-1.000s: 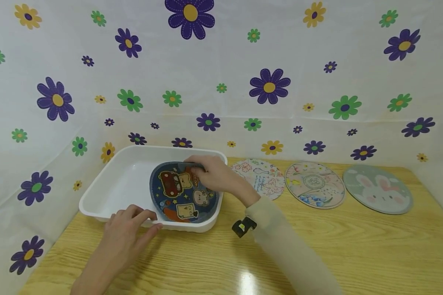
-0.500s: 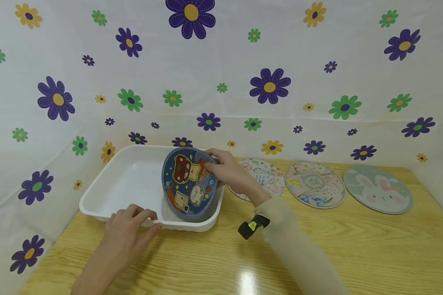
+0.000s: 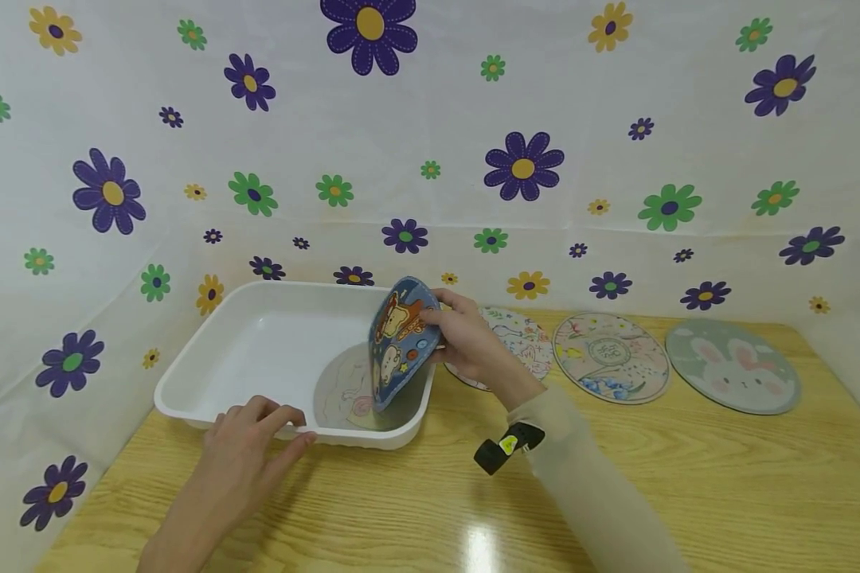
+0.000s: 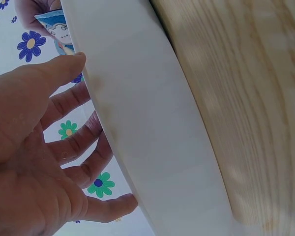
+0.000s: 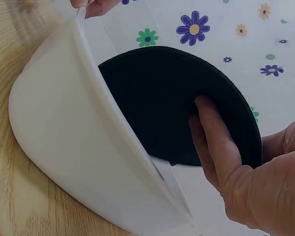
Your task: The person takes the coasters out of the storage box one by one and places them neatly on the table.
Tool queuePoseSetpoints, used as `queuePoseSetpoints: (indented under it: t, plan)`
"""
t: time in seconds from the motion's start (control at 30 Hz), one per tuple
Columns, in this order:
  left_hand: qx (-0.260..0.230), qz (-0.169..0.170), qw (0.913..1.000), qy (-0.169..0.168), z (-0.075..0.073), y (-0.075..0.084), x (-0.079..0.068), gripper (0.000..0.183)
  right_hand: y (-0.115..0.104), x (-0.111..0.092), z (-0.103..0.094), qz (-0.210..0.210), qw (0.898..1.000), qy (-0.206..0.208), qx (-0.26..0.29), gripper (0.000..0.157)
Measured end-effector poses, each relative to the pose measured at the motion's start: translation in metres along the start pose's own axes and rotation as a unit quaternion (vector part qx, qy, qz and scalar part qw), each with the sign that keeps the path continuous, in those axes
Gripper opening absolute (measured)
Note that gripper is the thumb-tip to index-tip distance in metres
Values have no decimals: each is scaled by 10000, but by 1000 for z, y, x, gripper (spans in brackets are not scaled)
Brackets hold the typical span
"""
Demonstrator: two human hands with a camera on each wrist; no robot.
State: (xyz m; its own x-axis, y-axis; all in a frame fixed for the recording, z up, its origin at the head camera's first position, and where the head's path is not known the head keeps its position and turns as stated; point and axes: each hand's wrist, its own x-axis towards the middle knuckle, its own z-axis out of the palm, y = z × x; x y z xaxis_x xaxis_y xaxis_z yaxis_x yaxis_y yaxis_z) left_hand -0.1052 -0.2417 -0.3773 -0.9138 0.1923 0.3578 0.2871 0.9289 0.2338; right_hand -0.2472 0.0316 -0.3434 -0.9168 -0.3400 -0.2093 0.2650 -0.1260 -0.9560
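In the head view my right hand (image 3: 476,334) grips a round blue mouse pad (image 3: 400,338) with cartoon pictures at its right edge. The pad stands steeply tilted and slightly bent above the right end of a white plastic tray (image 3: 247,294). Its dark underside faces the right wrist view, where fingers (image 5: 219,135) press against that side and the thumb is hidden behind. Beneath it, a pale round mouse pad (image 3: 340,390) lies on the tray floor, partly covered. My left hand (image 3: 240,454) holds the tray's near rim, thumb (image 4: 71,66) outside and fingers over the inner side.
Right of the tray, three round mouse pads lie in a row on the wooden table (image 3: 616,477): a white doodled one (image 3: 519,342), a pink floral one (image 3: 609,358) and a grey-green rabbit one (image 3: 734,366). A flowered white cloth (image 3: 459,103) hangs behind.
My right hand has lifted the blue mouse pad from the tray floor and tilted it toward the right, uncovering the pale pad below. My left hand has stayed on the rim.
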Motion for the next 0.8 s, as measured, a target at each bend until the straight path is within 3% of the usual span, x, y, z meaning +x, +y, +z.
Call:
queuePoseSetpoints:
  t: [0.17,0.27,0.33,0.47,0.53,0.57,0.63,0.73,0.8]
  plan:
    - [-17,-34,10000,-78,-1,0,0,14,2,-2,-3,-61,9989,265,-388,37]
    - [-18,-76,9999,-141,-2,1,0,14,3,-4,-5,-321,9906,444,-1250,38]
    - [-32,-80,9999,-142,-2,1,0,13,3,-6,-5,-617,9738,574,-2114,40]
    - [-51,-51,9999,-93,-2,1,0,13,1,-11,-5,-1193,9232,739,-3578,42]
    - [-55,-52,9999,-92,-2,1,0,13,-1,-13,-5,-1341,9121,726,-3806,44]
    - [-48,-53,9999,-91,-2,1,0,13,-1,-14,-5,-1334,9169,686,-3699,44]
    - [-33,-77,9999,-122,-2,1,1,13,0,-14,-7,-1209,9363,584,-3245,45]
    - [-13,-116,9998,-148,-2,1,1,13,2,-12,-11,-743,9719,452,-2187,45]
    - [1,-115,9998,-137,-3,1,1,13,3,-11,-14,-441,9861,376,-1557,46]
